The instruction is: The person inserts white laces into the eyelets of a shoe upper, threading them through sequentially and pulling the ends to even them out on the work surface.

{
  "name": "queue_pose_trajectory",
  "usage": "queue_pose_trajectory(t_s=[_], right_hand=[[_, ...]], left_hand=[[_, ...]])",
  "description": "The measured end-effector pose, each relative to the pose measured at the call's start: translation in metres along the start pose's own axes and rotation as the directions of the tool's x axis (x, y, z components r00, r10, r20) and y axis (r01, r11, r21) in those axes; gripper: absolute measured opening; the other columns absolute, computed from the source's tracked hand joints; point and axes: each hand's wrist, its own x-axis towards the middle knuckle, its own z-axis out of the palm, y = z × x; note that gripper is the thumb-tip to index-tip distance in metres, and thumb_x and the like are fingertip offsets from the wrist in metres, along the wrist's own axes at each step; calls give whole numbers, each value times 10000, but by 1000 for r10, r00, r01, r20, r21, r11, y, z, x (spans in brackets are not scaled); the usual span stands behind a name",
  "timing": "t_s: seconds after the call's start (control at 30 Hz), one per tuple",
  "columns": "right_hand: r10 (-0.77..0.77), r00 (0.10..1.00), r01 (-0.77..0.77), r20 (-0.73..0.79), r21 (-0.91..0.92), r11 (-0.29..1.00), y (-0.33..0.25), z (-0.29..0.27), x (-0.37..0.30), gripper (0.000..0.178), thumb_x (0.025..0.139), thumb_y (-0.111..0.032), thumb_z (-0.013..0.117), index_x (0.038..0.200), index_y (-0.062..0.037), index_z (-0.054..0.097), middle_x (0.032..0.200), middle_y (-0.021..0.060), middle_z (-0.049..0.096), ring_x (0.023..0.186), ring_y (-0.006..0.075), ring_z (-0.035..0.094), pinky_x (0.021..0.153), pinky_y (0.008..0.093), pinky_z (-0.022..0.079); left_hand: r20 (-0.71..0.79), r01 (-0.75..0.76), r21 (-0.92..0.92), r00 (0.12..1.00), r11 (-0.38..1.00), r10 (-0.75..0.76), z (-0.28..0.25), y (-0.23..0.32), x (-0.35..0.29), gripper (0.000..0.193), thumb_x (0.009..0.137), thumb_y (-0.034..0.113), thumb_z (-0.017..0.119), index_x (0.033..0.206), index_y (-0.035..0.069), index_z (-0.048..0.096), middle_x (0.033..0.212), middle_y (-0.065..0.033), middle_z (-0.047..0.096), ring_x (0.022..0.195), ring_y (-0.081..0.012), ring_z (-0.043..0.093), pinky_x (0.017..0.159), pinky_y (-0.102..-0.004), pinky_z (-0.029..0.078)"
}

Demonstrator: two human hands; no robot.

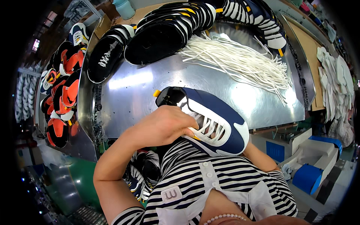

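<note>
A navy and white shoe upper (pixel 219 103) with a yellow heel tab is held slantwise above the near edge of the metal table, its toe to the right. White lace (pixel 213 129) zigzags across its throat. My left hand (pixel 170 123) is closed at the lace beside the shoe's opening, fingertips pinched together. My right hand (pixel 248 148) reaches under the toe end and holds the upper from below. Most of its fingers are hidden by the shoe, though skin shows between the lace rows.
A loose bundle of white laces (pixel 240 60) lies on the metal table (pixel 138 108). Stacked black-lined uppers (pixel 153 43) line its far edge, with more navy and white ones (pixel 262 22) at far right. Orange-lined shoe pieces (pixel 69 93) fill the left side. A grey and blue machine (pixel 307 161) stands at right.
</note>
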Motion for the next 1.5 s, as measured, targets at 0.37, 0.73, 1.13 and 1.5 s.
queue_pose_trajectory(t_s=[0.37, 0.73, 1.13, 1.5], right_hand=[[-100, 992, 93, -84, -79, 992, 6, 14, -16, 464, 963, -166, 561, 1395, -36, 453, 1339, 131, 550, 1186, 224, 558, 1000, 337, 471], [-123, 987, 106, -105, -156, 982, 0, 21, -11, 482, 934, -206, 614, 1371, -51, 488, 1316, 124, 561, 1162, 228, 558, 981, 331, 460], [-557, 733, 384, -391, -439, 812, -43, 16, 15, 159, 986, -192, 586, 1004, -47, 649, 715, -41, 542, 538, 14, 382, 499, 170, 277], [-578, 806, 222, 127, -971, 95, -35, 66, 52, 138, 818, -84, 725, 887, -17, 626, 830, 126, 623, 657, 273, 628, 588, 337, 494]], left_hand=[[29, 35, -70, 999, 997, -33, 7, -5, 4, 161, 855, 145, 681, 961, 25, 678, 868, -104, 691, 785, -320, 629, 716, -403, 493], [12, -32, -73, 999, 997, 33, 8, -5, 5, 185, 847, 183, 701, 958, 37, 682, 845, -98, 680, 763, -320, 615, 713, -399, 488], [110, 242, 23, 964, 970, -243, 18, -46, -8, 146, 847, 165, 674, 942, 55, 663, 796, -136, 660, 775, -341, 619, 716, -421, 465], [82, 283, 82, 954, 956, -289, 32, -49, -5, 175, 849, 165, 675, 965, 34, 665, 783, -169, 652, 755, -361, 632, 680, -433, 473]])
